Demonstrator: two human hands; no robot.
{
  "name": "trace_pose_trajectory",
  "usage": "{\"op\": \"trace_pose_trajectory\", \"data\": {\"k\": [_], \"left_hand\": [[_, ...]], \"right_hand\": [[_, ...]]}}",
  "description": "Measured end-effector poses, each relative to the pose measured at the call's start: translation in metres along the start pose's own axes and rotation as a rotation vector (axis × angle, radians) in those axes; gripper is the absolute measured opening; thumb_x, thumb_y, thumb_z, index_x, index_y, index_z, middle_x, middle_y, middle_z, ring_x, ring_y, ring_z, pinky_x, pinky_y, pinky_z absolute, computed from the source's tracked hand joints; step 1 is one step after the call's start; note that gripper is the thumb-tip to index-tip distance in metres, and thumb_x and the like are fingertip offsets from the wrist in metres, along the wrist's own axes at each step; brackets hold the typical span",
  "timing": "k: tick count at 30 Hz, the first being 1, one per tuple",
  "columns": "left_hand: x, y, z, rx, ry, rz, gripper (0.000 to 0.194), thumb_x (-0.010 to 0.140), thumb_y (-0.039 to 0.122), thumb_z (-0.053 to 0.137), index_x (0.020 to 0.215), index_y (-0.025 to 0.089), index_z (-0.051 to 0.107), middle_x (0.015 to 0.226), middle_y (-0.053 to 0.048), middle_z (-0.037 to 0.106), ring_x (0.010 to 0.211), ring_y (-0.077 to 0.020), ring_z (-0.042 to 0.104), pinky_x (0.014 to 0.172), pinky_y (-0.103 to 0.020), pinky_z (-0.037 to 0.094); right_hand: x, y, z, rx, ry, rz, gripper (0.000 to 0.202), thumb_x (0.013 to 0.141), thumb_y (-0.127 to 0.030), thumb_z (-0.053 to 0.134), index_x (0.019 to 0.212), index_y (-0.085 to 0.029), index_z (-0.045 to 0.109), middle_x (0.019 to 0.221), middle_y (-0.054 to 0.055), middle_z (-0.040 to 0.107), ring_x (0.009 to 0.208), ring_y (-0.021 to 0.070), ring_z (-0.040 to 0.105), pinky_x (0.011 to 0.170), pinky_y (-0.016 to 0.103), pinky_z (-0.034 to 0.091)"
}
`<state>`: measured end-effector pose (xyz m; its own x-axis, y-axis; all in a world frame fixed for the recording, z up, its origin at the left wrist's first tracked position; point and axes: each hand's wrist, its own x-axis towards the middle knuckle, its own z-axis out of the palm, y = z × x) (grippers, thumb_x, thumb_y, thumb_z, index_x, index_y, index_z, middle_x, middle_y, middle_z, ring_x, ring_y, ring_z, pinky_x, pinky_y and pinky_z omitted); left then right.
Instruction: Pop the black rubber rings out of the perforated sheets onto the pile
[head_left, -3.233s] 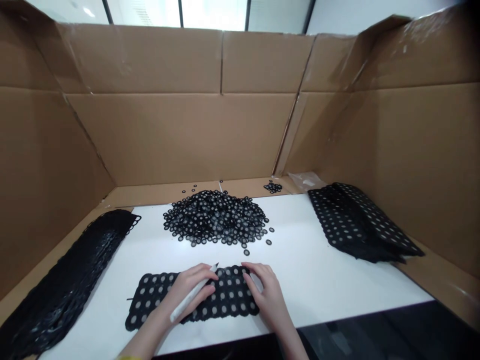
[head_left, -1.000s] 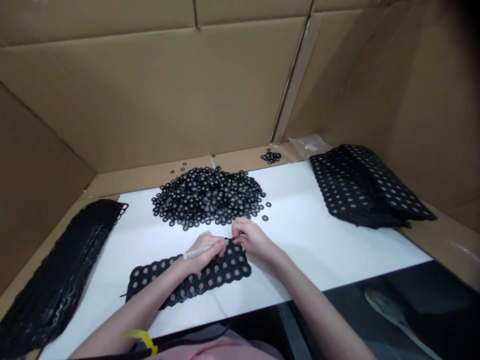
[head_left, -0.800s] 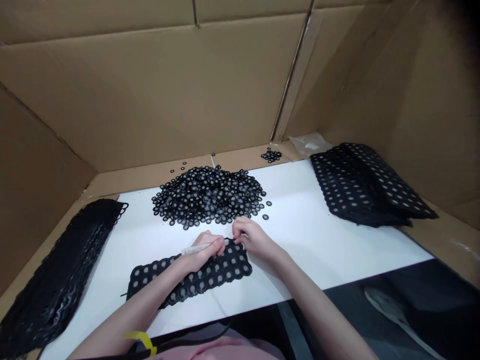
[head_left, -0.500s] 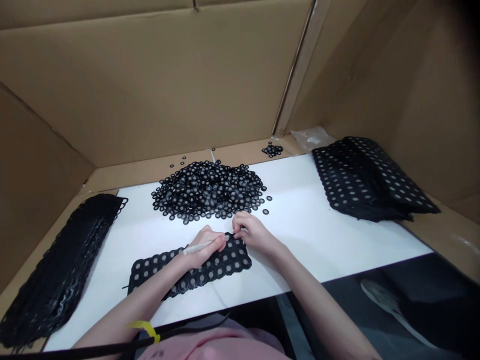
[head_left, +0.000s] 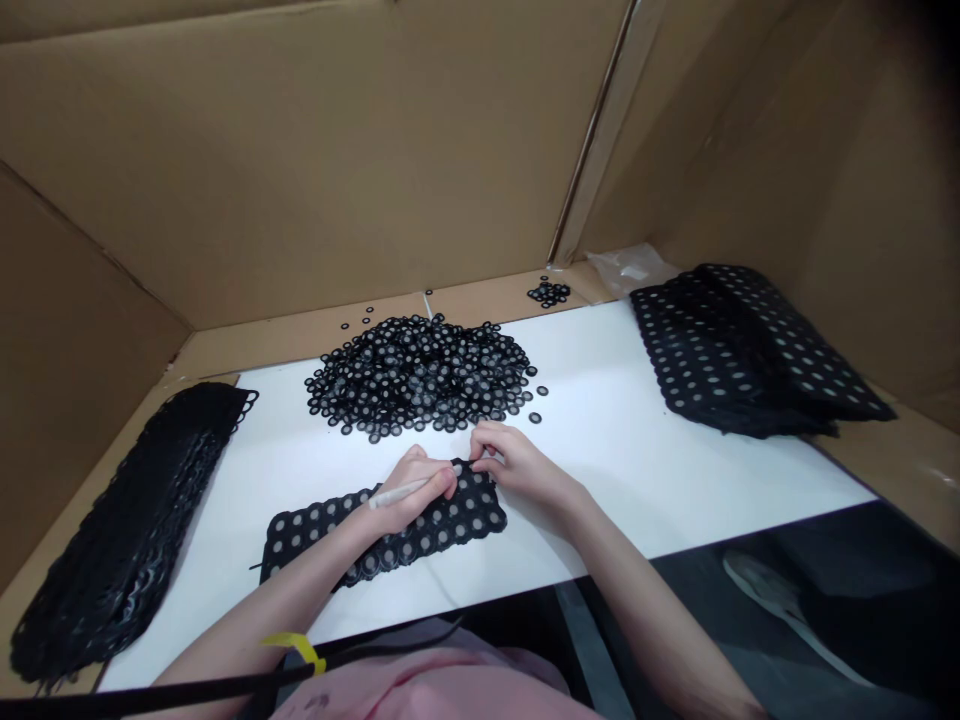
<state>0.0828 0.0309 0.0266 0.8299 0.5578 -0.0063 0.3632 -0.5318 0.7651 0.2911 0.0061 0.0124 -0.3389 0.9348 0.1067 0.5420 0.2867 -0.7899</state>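
A black sheet (head_left: pixel 442 532) with rows of light round discs set in it lies flat on the white board in front of me. My left hand (head_left: pixel 417 492) is closed around a slim white pen-like stick (head_left: pixel 396 494) and rests over the sheet's far edge. Close beside it, at the sheet's far right corner, my right hand (head_left: pixel 521 468) has its thumb and fingers bent into a pinch. Whatever may be between those fingertips is too small to make out. Just beyond both hands is a big heap of small black rings with grey centres (head_left: pixel 420 375).
Flattened black perforated sheets (head_left: pixel 127 530) are stacked at the left. Dotted black sheets (head_left: pixel 750 350) lie piled at the right, near a clear plastic bag (head_left: pixel 630 268). A small cluster of rings (head_left: pixel 549 293) sits at the back. Cardboard walls (head_left: pixel 337 160) enclose the white board (head_left: pixel 600 400).
The view has shifted slightly. Both hands stay at the sheet's far right part, with hardly any movement; the left still grips the white stick.
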Motion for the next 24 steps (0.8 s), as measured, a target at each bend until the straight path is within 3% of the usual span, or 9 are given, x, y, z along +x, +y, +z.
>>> {"op": "trace_pose_trajectory", "data": {"k": [4, 11, 17, 20, 24], "left_hand": [[-0.003, -0.002, 0.001, -0.062, 0.085, -0.022, 0.049, 0.094, 0.037, 0.019, 0.065, 0.017, 0.053, 0.056, 0.003, 0.050, 0.058, -0.0111, 0.043, 0.077, -0.031, 0.031], [-0.012, -0.001, 0.001, -0.195, 0.303, 0.024, 0.054, 0.092, 0.042, 0.018, 0.055, 0.017, 0.049, 0.047, 0.000, 0.044, 0.053, -0.0138, 0.040, 0.072, -0.033, 0.034], [-0.009, 0.008, 0.006, -0.032, 0.095, 0.129, 0.047, 0.094, 0.035, 0.021, 0.063, 0.016, 0.052, 0.060, -0.001, 0.057, 0.057, -0.0117, 0.047, 0.070, -0.031, 0.033], [-0.007, 0.011, 0.006, 0.016, 0.060, 0.121, 0.045, 0.094, 0.031, 0.021, 0.067, 0.016, 0.053, 0.061, 0.000, 0.058, 0.057, -0.0105, 0.049, 0.072, -0.030, 0.033], [-0.006, 0.013, 0.004, 0.048, 0.016, 0.098, 0.042, 0.094, 0.029, 0.022, 0.070, 0.016, 0.054, 0.067, 0.000, 0.061, 0.061, -0.0106, 0.052, 0.075, -0.030, 0.032]], "right_hand": [[-0.006, -0.002, -0.006, 0.016, -0.098, 0.037, 0.013, 0.071, -0.014, 0.062, 0.080, -0.019, 0.055, 0.078, 0.000, 0.052, 0.078, 0.0147, 0.046, 0.070, 0.026, 0.037], [-0.006, 0.002, -0.001, -0.089, -0.069, 0.027, 0.019, 0.067, -0.009, 0.062, 0.062, -0.018, 0.046, 0.072, 0.000, 0.048, 0.080, 0.0159, 0.044, 0.069, 0.027, 0.035], [-0.006, -0.001, -0.002, -0.070, -0.014, -0.020, 0.020, 0.064, -0.002, 0.056, 0.061, -0.018, 0.043, 0.079, 0.000, 0.050, 0.082, 0.0161, 0.043, 0.072, 0.028, 0.036], [-0.006, -0.002, -0.002, -0.018, 0.009, -0.039, 0.019, 0.062, -0.001, 0.052, 0.062, -0.018, 0.044, 0.090, 0.002, 0.051, 0.088, 0.0170, 0.044, 0.075, 0.029, 0.038], [-0.005, -0.001, -0.001, -0.007, -0.003, -0.067, 0.020, 0.061, 0.001, 0.049, 0.062, -0.018, 0.044, 0.091, 0.003, 0.052, 0.089, 0.0174, 0.045, 0.075, 0.030, 0.038]]}}
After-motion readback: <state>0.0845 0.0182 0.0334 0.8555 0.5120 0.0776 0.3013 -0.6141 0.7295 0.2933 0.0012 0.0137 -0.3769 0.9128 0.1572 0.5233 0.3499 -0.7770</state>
